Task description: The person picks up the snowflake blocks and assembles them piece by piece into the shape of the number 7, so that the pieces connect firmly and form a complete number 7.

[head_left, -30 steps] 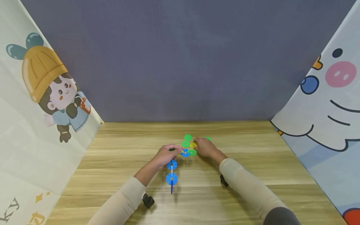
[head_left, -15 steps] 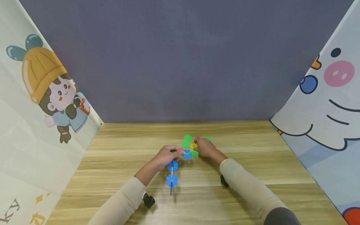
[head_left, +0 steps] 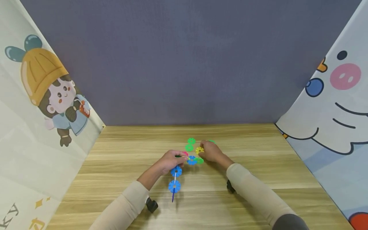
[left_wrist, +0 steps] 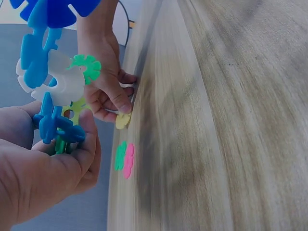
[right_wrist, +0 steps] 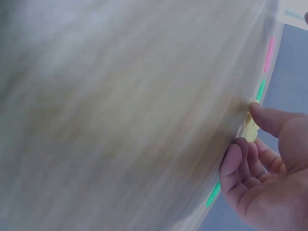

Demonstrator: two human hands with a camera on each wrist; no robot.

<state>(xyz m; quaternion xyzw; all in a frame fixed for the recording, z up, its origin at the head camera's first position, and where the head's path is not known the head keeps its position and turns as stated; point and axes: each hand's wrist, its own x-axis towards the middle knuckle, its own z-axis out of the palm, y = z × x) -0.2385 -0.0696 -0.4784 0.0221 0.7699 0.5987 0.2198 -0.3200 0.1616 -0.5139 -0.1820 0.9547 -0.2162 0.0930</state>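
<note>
Yellow disc (head_left: 199, 150), wood-grained tabletop (head_left: 207, 201)

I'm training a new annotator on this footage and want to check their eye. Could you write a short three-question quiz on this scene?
1. Multiple choice: which colour of disc is the right hand pinching?
A) pink
B) yellow
C) white

2. True or false: the left hand holds just one loose disc.

3. Fill the gap: in the head view, a ____ disc stands edge-on between two blue discs that face the camera.

Key:
1. B: its thumb and fingers are on the yellow disc.
2. False: it holds a chain of linked discs.
3. White: the left wrist view shows the white disc more broadly.
</note>
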